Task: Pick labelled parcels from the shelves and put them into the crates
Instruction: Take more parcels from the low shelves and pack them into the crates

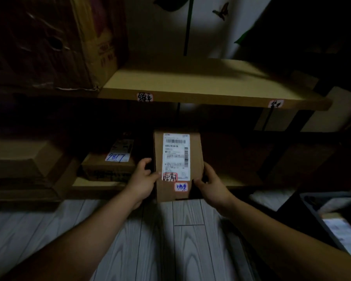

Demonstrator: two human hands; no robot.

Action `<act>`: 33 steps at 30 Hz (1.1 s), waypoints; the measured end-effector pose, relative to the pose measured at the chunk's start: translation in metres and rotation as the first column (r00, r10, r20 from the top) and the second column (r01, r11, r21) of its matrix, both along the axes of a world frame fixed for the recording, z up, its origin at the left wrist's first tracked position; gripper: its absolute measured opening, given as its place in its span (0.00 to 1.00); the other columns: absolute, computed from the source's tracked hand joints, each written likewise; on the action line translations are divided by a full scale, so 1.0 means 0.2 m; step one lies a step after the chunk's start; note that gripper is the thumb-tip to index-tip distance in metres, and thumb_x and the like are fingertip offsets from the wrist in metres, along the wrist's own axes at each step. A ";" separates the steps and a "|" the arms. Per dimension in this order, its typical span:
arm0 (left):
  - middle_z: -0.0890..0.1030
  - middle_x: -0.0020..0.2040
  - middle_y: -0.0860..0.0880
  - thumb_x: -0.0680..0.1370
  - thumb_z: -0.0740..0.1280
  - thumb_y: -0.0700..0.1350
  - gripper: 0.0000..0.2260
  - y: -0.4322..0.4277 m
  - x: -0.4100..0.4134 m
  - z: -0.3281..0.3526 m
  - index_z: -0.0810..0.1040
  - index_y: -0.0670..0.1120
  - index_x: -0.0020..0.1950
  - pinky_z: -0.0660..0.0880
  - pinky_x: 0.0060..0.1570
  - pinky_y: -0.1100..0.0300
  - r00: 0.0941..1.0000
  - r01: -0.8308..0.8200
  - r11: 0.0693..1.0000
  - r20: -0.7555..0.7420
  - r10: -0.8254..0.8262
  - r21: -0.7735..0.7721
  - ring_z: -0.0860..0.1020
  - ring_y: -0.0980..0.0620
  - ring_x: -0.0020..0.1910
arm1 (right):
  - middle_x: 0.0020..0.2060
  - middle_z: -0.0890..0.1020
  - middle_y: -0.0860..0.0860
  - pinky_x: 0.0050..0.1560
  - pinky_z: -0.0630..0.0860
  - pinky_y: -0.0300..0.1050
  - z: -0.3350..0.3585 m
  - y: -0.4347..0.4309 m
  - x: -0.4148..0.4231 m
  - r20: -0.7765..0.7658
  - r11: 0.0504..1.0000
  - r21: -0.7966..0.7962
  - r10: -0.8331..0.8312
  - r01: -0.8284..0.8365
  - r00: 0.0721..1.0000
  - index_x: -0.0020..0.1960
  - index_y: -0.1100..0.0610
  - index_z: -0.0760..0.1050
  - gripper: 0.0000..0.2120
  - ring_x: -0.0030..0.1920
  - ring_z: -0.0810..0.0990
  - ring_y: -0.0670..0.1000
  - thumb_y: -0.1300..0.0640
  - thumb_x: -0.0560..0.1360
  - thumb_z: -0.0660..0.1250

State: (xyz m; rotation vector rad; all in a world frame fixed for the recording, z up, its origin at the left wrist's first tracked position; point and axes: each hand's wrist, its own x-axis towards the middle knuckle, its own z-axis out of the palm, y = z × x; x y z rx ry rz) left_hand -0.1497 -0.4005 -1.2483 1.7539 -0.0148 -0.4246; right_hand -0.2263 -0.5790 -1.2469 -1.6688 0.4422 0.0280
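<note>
Head view: one brown parcel (178,165) is being held upright in both hands, in front of the lower shelf (97,184) and above the grey plank floor (190,240); whether it is touching the shelf edge cannot be told. The left hand (143,179) is gripping the parcel's left edge, its fingers (145,162) curling round the side and the thumb lying on the front face. The right hand (212,184) is gripping the right edge, the thumb pressing the lower front and the fingers wrapping behind. A white label (176,157) with barcodes is covering most of the front; a red-bordered sticker (170,176) is overlapping its lower corner, and a blue-inked sticker (181,187) is sitting just below. A second box (109,165), marked 9817 in blue, is lying on the lower shelf to the left, near the left hand. The upper shelf (190,82) is carrying two handwritten tags (144,97) on its front edge and a large carton (49,43) at its left end. A dark crate (314,211) is standing on the floor at lower right, holding something pale and blurred.
</note>
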 end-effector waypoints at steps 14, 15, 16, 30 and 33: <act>0.60 0.76 0.48 0.76 0.66 0.36 0.35 0.03 -0.11 0.09 0.54 0.59 0.76 0.73 0.48 0.55 0.982 0.156 0.985 -0.092 -0.163 -0.076 0.67 0.47 0.69 | 0.58 0.75 0.43 0.55 0.77 0.45 0.08 -0.01 -0.09 -0.055 0.997 -0.068 0.038 -0.042 0.998 0.78 0.47 0.51 0.31 0.55 0.76 0.46 0.60 0.80 0.61; 0.59 0.76 0.49 0.75 0.67 0.36 0.36 0.05 -0.14 0.12 0.54 0.60 0.75 0.75 0.44 0.56 0.976 0.172 0.983 -0.122 -0.179 -0.069 0.68 0.48 0.67 | 0.60 0.75 0.44 0.51 0.77 0.41 0.14 0.00 -0.13 -0.095 0.994 -0.092 0.058 -0.067 0.994 0.78 0.47 0.51 0.32 0.56 0.75 0.45 0.60 0.80 0.62; 0.59 0.76 0.49 0.75 0.67 0.36 0.37 0.08 -0.19 0.17 0.54 0.61 0.75 0.76 0.42 0.55 0.966 0.188 0.980 -0.167 -0.197 -0.072 0.70 0.50 0.64 | 0.60 0.74 0.45 0.47 0.76 0.35 0.20 0.01 -0.18 -0.148 0.988 -0.116 0.081 -0.099 0.986 0.78 0.48 0.50 0.32 0.56 0.74 0.44 0.60 0.80 0.62; 0.69 0.61 0.57 0.77 0.65 0.38 0.27 0.21 -0.81 1.78 0.62 0.64 0.67 0.71 0.57 0.56 0.951 0.149 0.988 -0.270 -0.154 -0.039 0.65 0.60 0.64 | 0.64 0.74 0.47 0.60 0.71 0.41 1.77 0.07 -0.83 -0.365 0.964 -0.157 0.145 -0.214 0.920 0.78 0.50 0.52 0.33 0.66 0.72 0.48 0.61 0.80 0.63; 0.69 0.68 0.54 0.78 0.65 0.38 0.28 0.31 -0.94 2.16 0.62 0.57 0.73 0.68 0.65 0.52 0.966 0.119 0.993 -0.232 -0.114 0.010 0.63 0.56 0.70 | 0.65 0.75 0.50 0.60 0.75 0.45 2.14 0.16 -0.94 -0.317 0.977 -0.095 0.154 -0.192 0.936 0.77 0.45 0.53 0.32 0.65 0.75 0.51 0.58 0.80 0.64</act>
